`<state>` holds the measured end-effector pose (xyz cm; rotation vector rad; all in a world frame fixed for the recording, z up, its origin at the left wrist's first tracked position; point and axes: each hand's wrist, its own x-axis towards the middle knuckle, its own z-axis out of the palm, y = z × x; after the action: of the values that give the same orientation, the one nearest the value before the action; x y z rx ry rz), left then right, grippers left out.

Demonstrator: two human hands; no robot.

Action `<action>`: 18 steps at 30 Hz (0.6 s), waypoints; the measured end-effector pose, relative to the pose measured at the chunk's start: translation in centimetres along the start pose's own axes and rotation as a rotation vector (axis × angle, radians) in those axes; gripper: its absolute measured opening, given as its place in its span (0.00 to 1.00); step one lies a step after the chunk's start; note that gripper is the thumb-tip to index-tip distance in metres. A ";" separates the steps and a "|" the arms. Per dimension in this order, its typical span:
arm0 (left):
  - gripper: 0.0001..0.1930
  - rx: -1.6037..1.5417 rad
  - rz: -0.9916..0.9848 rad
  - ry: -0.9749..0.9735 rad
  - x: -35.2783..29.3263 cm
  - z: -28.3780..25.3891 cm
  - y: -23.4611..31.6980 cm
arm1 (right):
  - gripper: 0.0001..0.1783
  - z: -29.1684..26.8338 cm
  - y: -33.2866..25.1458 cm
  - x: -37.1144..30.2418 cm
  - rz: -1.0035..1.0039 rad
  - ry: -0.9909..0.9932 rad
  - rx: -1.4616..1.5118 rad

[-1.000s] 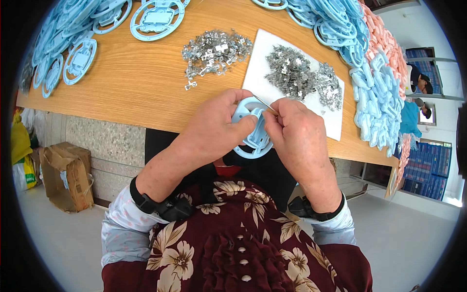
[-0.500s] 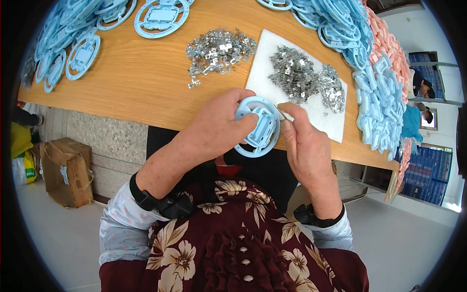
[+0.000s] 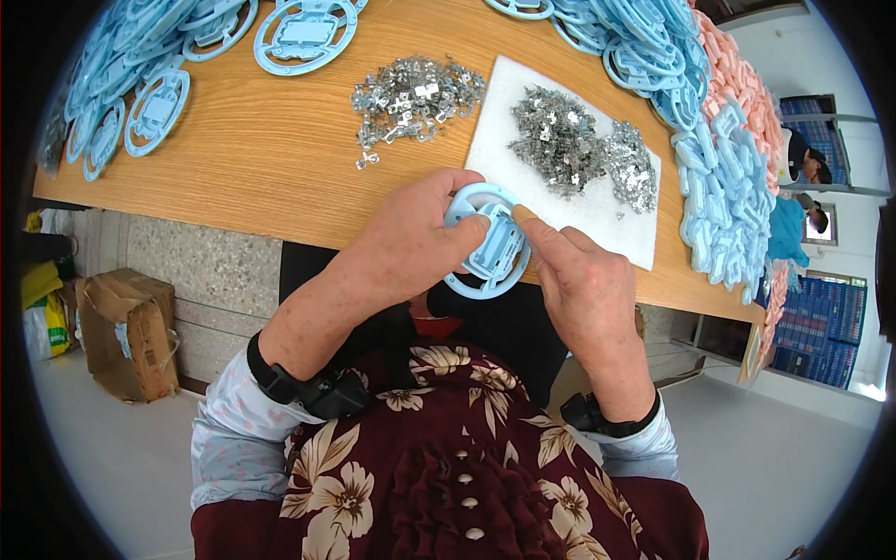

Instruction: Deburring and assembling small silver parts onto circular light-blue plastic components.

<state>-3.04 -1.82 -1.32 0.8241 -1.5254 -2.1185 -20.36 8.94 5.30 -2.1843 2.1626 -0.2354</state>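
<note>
A light blue plastic steering-wheel-shaped piece (image 3: 500,246), a round ring with a boxy centre, is tilted near the table's front edge. My left hand (image 3: 413,224) grips its left side, the thumb lying over the ring toward the centre. On the opposite side, my right hand (image 3: 586,287) is closed, its index fingertip pressed to the upper right of the ring. Whatever lies under that fingertip is hidden. Beyond the hands lie a heap of small metal clips (image 3: 415,98) on the wood and a heap of darker metal pieces (image 3: 557,140) on a white foam sheet (image 3: 495,140).
More blue wheel pieces (image 3: 157,112) pile up at the far left, with another stack (image 3: 644,61) at the far right. Small blue plastic parts (image 3: 723,196) and pink ones (image 3: 737,75) cover the table's right end. A cardboard box (image 3: 131,327) stands on the floor at left.
My right index finger has moved left onto the ring's edge. The thin metal piece that showed between thumb and finger is now out of sight. My left hand keeps its grip.
</note>
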 end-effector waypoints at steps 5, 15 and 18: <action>0.22 0.008 0.004 0.001 0.0 0.0 0.1 | 0.22 -0.1 0.1 0.0 -0.061 0.046 -0.081; 0.22 0.040 0.015 0.004 0.0 0.0 0.0 | 0.24 0.2 0.1 0.2 -0.168 0.138 -0.232; 0.21 0.065 0.047 -0.005 0.0 -0.1 -0.5 | 0.22 -0.8 -0.4 0.8 -0.234 0.059 -0.326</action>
<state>-2.95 -1.74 -1.79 0.7982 -1.6080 -2.0485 -20.09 8.19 6.23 -2.6408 2.0971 0.0488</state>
